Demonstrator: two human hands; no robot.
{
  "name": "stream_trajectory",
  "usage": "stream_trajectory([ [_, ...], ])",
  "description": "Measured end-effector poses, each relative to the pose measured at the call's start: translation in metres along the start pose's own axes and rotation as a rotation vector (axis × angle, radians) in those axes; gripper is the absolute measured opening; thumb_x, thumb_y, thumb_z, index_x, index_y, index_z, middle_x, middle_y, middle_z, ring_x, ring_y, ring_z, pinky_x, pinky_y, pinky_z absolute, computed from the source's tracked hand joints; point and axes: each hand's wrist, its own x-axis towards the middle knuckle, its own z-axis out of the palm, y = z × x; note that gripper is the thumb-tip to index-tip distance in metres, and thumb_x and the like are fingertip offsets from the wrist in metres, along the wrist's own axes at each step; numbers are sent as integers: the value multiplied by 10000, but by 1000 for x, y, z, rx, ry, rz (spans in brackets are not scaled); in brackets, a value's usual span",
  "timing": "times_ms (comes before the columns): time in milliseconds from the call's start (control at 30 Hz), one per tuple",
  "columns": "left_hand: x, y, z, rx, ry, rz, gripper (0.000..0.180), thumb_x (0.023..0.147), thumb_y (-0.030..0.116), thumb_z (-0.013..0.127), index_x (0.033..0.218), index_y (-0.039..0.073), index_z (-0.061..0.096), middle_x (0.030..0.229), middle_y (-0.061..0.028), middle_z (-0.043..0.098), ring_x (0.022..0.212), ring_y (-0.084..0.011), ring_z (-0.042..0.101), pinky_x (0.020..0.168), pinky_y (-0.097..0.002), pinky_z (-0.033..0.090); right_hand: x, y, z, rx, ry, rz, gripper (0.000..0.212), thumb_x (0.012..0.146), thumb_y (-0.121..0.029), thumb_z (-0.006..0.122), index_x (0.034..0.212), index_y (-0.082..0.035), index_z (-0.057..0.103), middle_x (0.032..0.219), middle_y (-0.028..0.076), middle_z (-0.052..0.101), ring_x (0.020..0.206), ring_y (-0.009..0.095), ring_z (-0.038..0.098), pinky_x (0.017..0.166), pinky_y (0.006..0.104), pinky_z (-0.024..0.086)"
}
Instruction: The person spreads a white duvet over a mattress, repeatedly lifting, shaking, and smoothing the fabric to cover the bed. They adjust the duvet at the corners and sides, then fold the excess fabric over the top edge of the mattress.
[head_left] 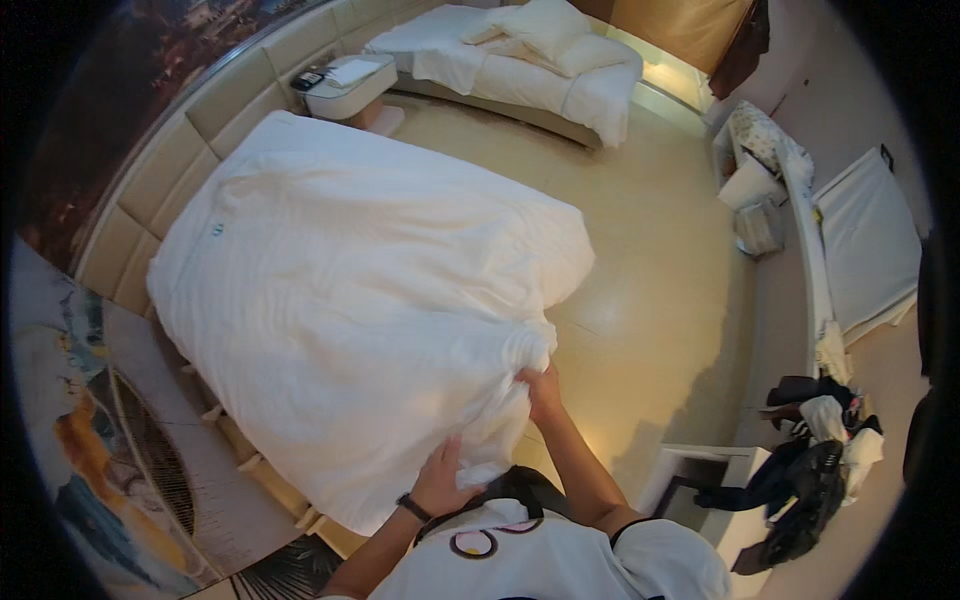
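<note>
The near bed (268, 478) shows a pale frame edge at its lower left and a padded beige headboard (180, 155) along its head end. Over it lies a large white duvet (360, 290) – creased throughout, bunched into thick folds at the near right, with a small blue mark by the headboard. The glossy beige floor (640, 290) carries this bed – and a second bed (500, 104) beyond, topped with white bedding and pillows (548, 38).
</note>
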Motion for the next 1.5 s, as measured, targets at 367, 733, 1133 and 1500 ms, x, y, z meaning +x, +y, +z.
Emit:
stream_trajectory([
  [367, 143, 41, 27, -290, -80, -26, 184, 735, 172, 676, 880, 60, 660, 792, -170, 651, 767, -369, 630, 667, -430, 501, -30, -41, -67, 199, -120, 420, 479, 815, -248, 654, 1236, -55, 532, 1181, 103, 596, 1099, 261, 555, 930, 415, 443],
  [733, 172, 72, 13, -111, -351, -396, 346, 702, 98, 636, 1044, 49, 651, 864, -140, 684, 800, -246, 669, 741, -343, 519, 233, -4, -121, 366, 85, 520, 465, 837, -253, 588, 1223, -11, 496, 1089, 150, 598, 931, 300, 592, 833, 424, 482],
  [1133, 407, 181, 163, 31, 320, -202, 814, 665, 175, 725, 1346, -10, 320, 1168, -253, 503, 1057, -410, 509, 825, -454, 467, 194, -212, -195, -319, -573, 83, 491, 724, -179, 736, 1160, -19, 575, 1089, 85, 612, 1016, 188, 563, 866, 344, 456],
  [1500, 435, 153, 121, 15, -242, -181, 323, 689, 114, 628, 1003, 41, 653, 949, -189, 652, 882, -355, 616, 752, -400, 500, 415, -136, -274, 448, 2, 431, 468, 816, -227, 613, 1219, -24, 490, 1123, 165, 556, 1071, 338, 522, 949, 515, 418],
])
